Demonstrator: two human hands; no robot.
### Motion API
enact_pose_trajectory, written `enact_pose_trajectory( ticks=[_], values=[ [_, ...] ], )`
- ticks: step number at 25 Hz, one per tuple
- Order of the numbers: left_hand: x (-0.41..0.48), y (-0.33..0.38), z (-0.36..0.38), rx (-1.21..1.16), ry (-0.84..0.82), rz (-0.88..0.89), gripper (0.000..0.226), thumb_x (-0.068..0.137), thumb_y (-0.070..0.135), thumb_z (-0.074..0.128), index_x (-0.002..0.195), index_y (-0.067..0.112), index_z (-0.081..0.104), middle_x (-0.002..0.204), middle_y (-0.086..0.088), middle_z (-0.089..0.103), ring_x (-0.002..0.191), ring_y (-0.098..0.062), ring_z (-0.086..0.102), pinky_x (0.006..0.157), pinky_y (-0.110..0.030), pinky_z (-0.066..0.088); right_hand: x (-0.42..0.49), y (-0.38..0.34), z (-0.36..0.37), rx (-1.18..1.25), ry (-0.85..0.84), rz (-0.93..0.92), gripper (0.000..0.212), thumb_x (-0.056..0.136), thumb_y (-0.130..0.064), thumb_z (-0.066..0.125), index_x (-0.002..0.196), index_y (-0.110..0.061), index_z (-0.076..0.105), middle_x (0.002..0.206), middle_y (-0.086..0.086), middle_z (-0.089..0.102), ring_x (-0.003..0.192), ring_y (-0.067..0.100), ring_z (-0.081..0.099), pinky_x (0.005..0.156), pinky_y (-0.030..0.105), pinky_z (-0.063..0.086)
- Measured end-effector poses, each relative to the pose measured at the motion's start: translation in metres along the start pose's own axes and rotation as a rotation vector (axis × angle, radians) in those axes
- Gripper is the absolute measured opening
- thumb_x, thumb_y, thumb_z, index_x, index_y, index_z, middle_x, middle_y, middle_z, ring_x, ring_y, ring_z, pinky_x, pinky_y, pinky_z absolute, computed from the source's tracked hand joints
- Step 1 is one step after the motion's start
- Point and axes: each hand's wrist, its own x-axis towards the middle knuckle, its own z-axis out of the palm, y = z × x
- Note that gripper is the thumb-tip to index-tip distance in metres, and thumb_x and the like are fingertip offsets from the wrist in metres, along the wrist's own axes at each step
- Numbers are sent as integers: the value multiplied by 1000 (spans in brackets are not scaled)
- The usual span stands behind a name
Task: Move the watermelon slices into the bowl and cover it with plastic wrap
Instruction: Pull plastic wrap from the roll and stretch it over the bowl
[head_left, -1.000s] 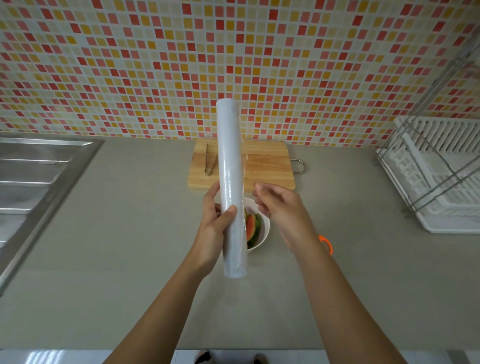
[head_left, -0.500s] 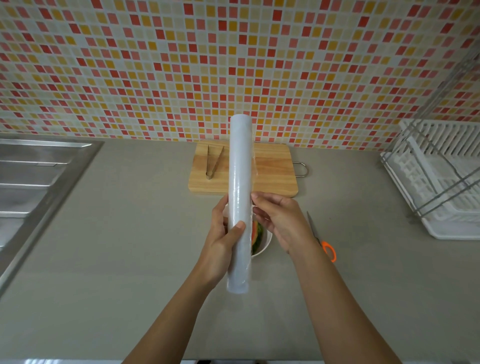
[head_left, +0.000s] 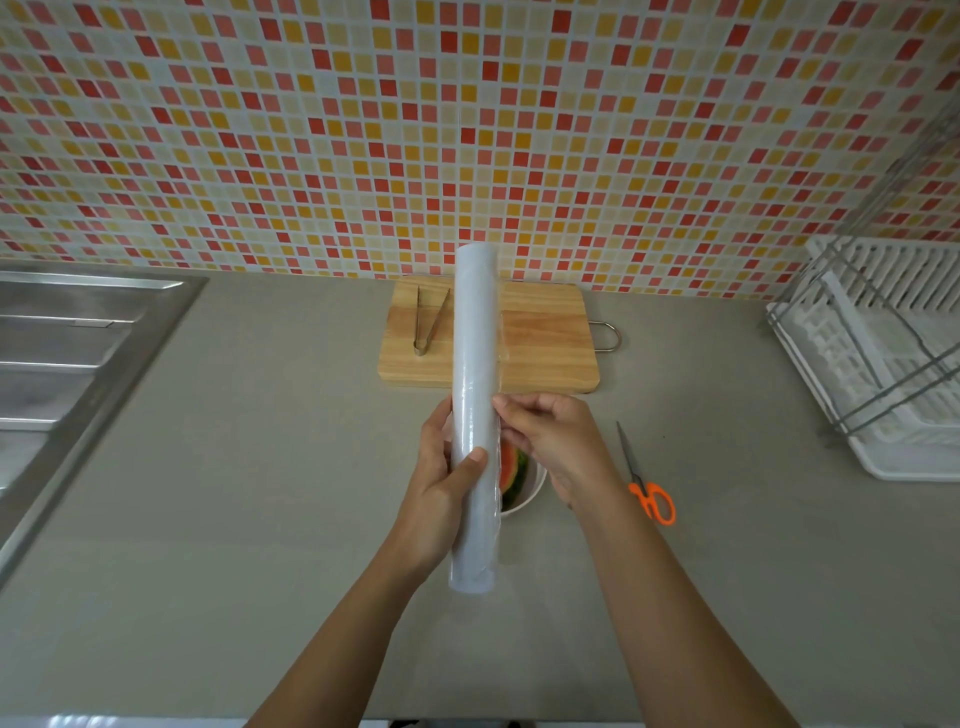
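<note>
- Far left – steel sink (head_left: 62, 353), sunk into the grey counter (head_left: 260, 493), with a mosaic tile wall (head_left: 467, 130) running behind everything.
- Up by the wall, a wooden cutting board (head_left: 545, 343) lying flat, with metal tongs (head_left: 428, 322) resting on its left part.
- Left hand (head_left: 441, 493) wrapped round the lower half of the plastic wrap roll (head_left: 475, 364), thumb across the front and fingers behind. A firm grip, by the look of it.
- Roll held up off the counter, pretty much on end from this angle, top end over the board and bottom end nearest the camera. Thin loose flap of film showing along its right edge.
- White bowl (head_left: 532, 493) on the counter right below the hands, mostly hidden behind the roll, with watermelon slices (head_left: 511, 467) inside – red flesh and green rind peeking out.
- Right hand (head_left: 556, 441) just right of the roll, fingers curled, tips up against its right side, pinching at the film edge.
- Hands close together, both on the roll.
- Orange-handled scissors (head_left: 644, 483) flat on the counter right of the right hand, blades pointing toward the wall.
- Far right, white dish rack (head_left: 893, 364) with a wire frame.
</note>
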Motion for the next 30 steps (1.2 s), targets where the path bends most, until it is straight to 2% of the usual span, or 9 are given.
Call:
enact_pose_trajectory(
  ticks=[4,10,14,17,19,22,24,27,30],
  values=[
    [-2,0,0,-10,-8,-31,50,96,19,50,134,44,29,112,3,54,103,-19,60,76,-27,53,0,1,1,-99,-2,-23,7,83,-16,69,77,-13,69,75,2,73,73,10,70,67,18,55],
    [-3,-1,1,-25,2,-40,51,87,29,55,127,52,32,111,-3,56,99,-32,62,80,-42,57,2,-1,4,-403,-24,-27,20,93,-28,52,82,-18,66,81,3,68,80,21,64,82,35,52],
    [-4,-3,5,12,59,-78,41,82,35,51,103,69,44,92,17,64,88,-14,66,68,-23,55,3,1,7,-402,6,22,22,94,-31,44,79,-21,56,77,0,61,76,21,60,82,39,52],
    [-5,-4,5,70,84,-124,36,79,40,46,114,43,50,95,10,66,82,-9,67,62,-22,52,0,3,9,-307,7,32,20,92,-31,47,77,-22,56,71,-4,60,62,12,56,69,33,51],
    [-4,-3,3,96,113,-188,42,74,42,44,115,32,46,98,6,64,81,-11,66,63,-25,50,-2,7,11,-278,5,8,25,91,-41,46,79,-22,58,73,-3,62,63,12,59,68,30,50],
    [-2,0,4,123,99,-199,42,75,41,44,113,25,41,105,-4,63,87,-21,67,70,-39,55,-5,14,15,-342,42,-79,49,86,-60,44,82,-14,61,67,-9,63,63,4,61,63,21,49],
    [-1,2,5,120,100,-196,40,75,39,45,112,24,41,105,-9,63,87,-28,67,75,-47,56,-6,16,17,-385,65,-152,45,86,-59,46,72,-17,57,57,-12,57,53,1,54,56,21,44],
    [-2,3,7,148,104,-180,40,73,38,47,110,24,41,101,-6,64,79,-23,69,69,-41,58,-4,17,15,-415,67,-195,36,90,-49,47,68,-21,52,55,-9,55,53,10,55,57,31,48],
    [-2,2,9,136,132,-166,43,75,42,46,113,24,40,101,-4,64,80,-23,69,67,-39,57,-4,21,16,-419,69,-232,31,96,-40,40,75,-20,50,58,-8,53,53,7,53,56,29,46]
  ],
)
